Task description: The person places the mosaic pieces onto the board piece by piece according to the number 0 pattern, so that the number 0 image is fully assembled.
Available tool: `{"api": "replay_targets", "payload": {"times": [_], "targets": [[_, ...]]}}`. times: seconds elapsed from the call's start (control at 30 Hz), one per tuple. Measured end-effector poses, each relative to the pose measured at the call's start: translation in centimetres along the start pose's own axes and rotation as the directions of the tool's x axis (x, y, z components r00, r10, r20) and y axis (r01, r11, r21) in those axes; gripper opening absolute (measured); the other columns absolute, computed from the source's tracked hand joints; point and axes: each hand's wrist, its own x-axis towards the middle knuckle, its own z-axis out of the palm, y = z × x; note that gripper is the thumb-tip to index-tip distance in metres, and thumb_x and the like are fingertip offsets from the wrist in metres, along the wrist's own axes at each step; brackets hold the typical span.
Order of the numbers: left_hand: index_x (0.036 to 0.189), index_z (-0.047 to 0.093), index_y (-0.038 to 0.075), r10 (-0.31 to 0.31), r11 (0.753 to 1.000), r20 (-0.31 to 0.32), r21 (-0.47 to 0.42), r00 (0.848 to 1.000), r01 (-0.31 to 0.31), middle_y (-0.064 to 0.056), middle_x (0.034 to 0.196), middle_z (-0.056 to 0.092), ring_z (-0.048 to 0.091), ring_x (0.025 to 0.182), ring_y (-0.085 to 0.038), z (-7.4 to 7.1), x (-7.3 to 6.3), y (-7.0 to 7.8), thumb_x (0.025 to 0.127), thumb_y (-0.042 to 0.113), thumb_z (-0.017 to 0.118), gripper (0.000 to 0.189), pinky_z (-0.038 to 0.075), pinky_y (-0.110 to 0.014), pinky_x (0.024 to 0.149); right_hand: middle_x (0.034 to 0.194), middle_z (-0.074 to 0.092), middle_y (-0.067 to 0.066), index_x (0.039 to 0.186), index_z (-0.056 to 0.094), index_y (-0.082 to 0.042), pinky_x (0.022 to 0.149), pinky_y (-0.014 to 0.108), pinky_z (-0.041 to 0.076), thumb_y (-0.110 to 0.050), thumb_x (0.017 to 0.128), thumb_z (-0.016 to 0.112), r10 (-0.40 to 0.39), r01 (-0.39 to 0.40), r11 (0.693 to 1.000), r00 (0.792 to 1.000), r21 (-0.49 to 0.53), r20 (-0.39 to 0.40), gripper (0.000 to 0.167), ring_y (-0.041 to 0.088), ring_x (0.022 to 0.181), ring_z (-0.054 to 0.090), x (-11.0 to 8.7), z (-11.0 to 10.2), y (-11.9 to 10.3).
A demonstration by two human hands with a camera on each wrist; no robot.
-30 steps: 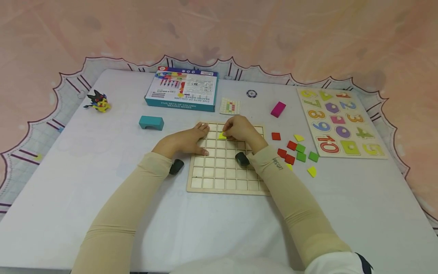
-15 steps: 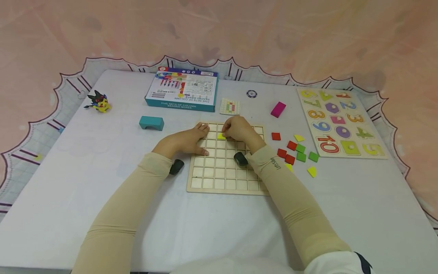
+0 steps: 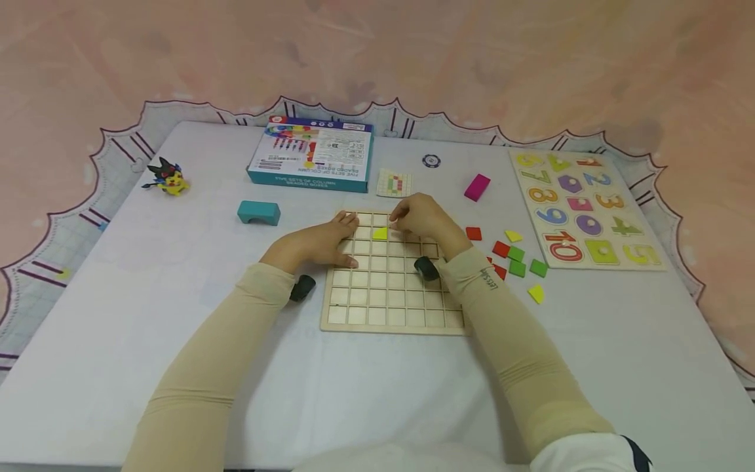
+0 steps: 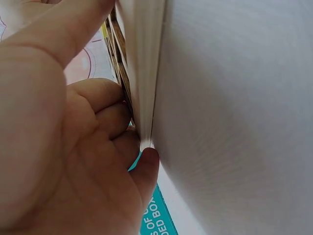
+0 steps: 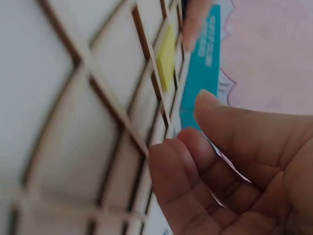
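A wooden grid board with square cells lies in the middle of the table. One yellow tile, cut away at a corner, sits in a cell of its second row; the right wrist view shows this yellow tile inside the grid bars. My left hand rests along the board's left edge, fingers spread; in the left wrist view the fingers of the left hand lie against the board's side. My right hand is just right of the yellow tile, thumb and loosely bent fingers apart with nothing between them.
Right of the board lie loose red tiles, green tiles and yellow pieces. A number puzzle board is farther right. Behind are a box, a pattern card, a magenta block and a chip. A teal block and toy figure are left.
My right hand has let go of the yellow tile and moved slightly right, leaving the tile in its cell. The left hand stays on the board's edge.
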Motion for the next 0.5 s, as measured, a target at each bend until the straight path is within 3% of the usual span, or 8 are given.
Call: {"api": "replay_targets", "payload": {"times": [0.33,0.5], "targets": [[0.146,0.003,-0.001,0.028,1.0,0.0,0.013,1.0,-0.028,-0.015,0.154,-0.006,-0.012,0.141,-0.029,0.0,0.0,-0.1,0.087,0.037,0.062,0.091,0.003,-0.044,0.116,0.111,0.063,0.012,0.108,0.067,-0.003,0.082,0.034,0.045,-0.012,0.087,0.06,0.037,-0.038,0.998,0.999,-0.049,-0.012,0.023,0.019,0.088,0.053,-1.6,-3.5,3.3],[0.146,0.002,-0.002,0.028,1.0,0.003,0.007,1.0,-0.028,-0.016,0.154,-0.007,-0.012,0.141,-0.029,0.0,0.1,-0.3,0.087,0.037,0.061,0.092,0.003,-0.044,0.115,0.107,0.064,0.015,0.109,0.066,-0.001,0.084,0.036,0.046,-0.011,0.087,0.061,0.084,-0.084,0.996,0.996,-0.015,-0.035,0.025,0.022,0.088,0.057,-2.6,-5.1,5.1]]}}
